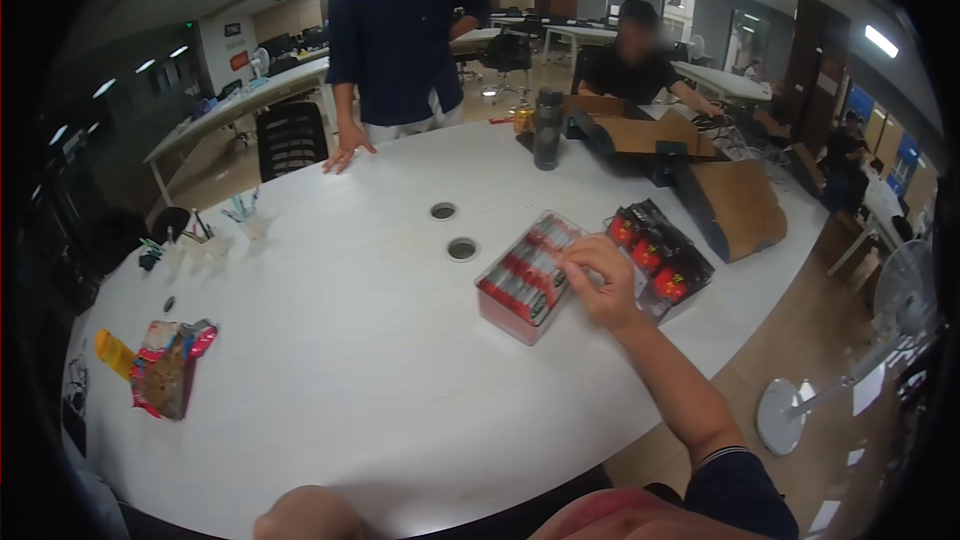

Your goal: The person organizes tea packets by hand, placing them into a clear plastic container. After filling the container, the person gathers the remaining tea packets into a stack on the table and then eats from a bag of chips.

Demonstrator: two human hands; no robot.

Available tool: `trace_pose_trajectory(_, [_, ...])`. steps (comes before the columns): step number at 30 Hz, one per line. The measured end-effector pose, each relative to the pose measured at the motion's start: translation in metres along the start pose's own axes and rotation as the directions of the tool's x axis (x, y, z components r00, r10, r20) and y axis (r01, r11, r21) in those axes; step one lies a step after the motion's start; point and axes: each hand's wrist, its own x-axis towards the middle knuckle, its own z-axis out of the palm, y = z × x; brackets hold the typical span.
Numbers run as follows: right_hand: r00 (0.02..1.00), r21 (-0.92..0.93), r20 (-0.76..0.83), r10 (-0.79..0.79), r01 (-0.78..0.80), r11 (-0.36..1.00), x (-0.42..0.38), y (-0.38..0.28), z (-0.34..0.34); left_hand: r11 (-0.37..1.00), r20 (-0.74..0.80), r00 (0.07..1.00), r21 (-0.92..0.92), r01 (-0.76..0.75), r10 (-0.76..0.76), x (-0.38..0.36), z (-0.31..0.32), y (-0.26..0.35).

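Observation:
My right hand (604,282) reaches over the right edge of a clear plastic box (512,312) packed with red and white sachets (530,265). Its thumb and fingertips are drawn together in a pinch; what lies between them is too small to make out. Just right of the hand, a second clear container holds black packets with red round prints (650,255), partly covered by the hand. My left hand does not show; a rounded patch of bare skin at the bottom edge cannot be clearly identified.
At the left lie a torn pink snack bag (165,370) and a yellow bottle (115,352). Pen cups (253,225) stand behind them. A dark bottle (547,130) and opened cardboard (735,205) occupy the far right. One person (405,40) stands opposite; another (635,65) sits.

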Motion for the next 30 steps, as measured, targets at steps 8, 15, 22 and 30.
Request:
trace_pose_trajectory(8, [1.000,0.020,0.010,0.005,-0.005,1.000,0.002,-0.001,-0.002,1.000,-0.024,1.000,-0.015,-0.008,0.008,-0.004,0.005,0.004])
trace_pose_trajectory(15, [1.000,0.018,0.008,0.019,-0.019,1.000,-0.002,0.006,0.001,1.000,0.013,1.000,0.007,-0.009,0.008,0.001,0.005,0.008])
trace_pose_trajectory(22, [1.000,0.012,0.016,0.026,-0.026,1.000,-0.004,0.002,-0.001,0.999,-0.033,0.999,-0.028,-0.028,0.027,-0.005,0.007,0.006])
trace_pose_trajectory(30, [0.999,0.006,0.010,0.031,-0.031,0.999,0.000,0.000,0.002,0.999,-0.016,0.999,-0.021,-0.040,0.040,-0.001,0.012,0.009])
